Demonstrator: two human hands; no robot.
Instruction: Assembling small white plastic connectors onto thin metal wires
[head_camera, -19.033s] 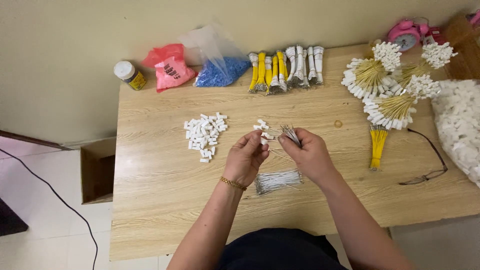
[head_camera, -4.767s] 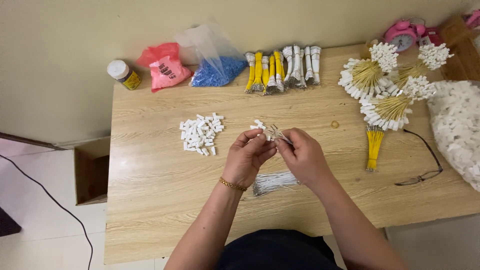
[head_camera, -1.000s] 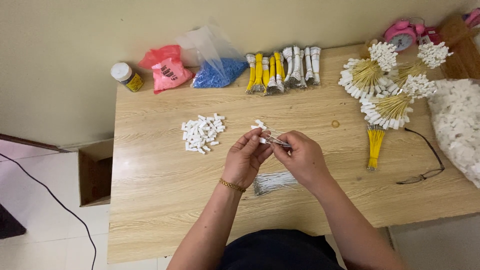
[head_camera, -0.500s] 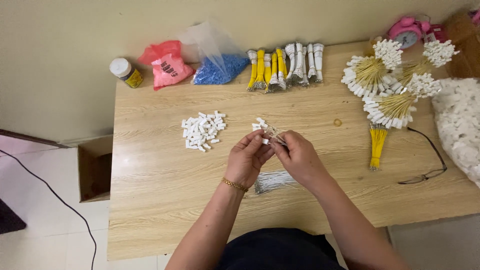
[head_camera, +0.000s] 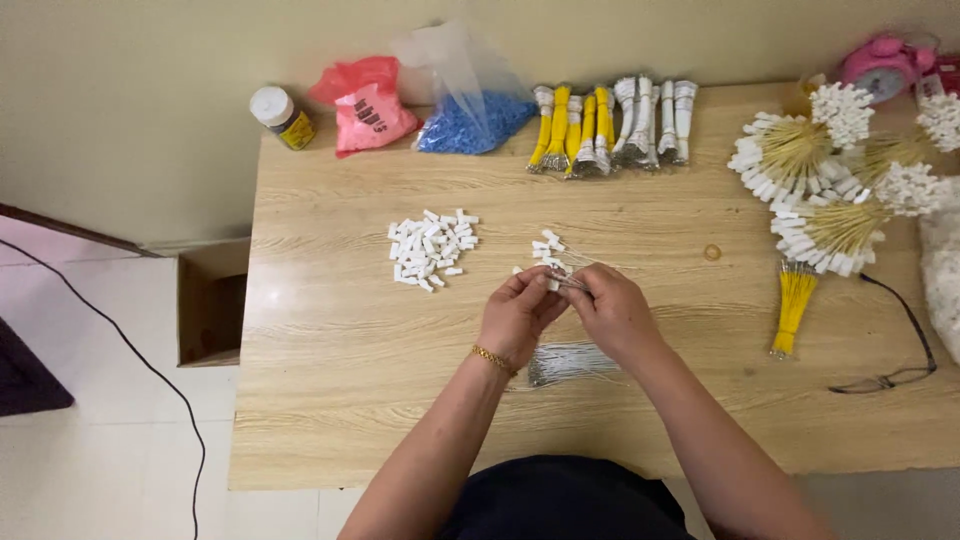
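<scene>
At mid-table, a thin bunch of white wires with small white end pieces (head_camera: 556, 268) is pinched between the left hand (head_camera: 515, 318) and the right hand (head_camera: 610, 312), both closed on it, fingertips touching. A loose bundle of white wires (head_camera: 570, 362) is seen on the wooden table (head_camera: 330, 400) just near of the wrists. A heap of small white connectors (head_camera: 432, 247) is noted to the left, well apart.

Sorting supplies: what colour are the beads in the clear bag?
Blue beads, head view.
</scene>
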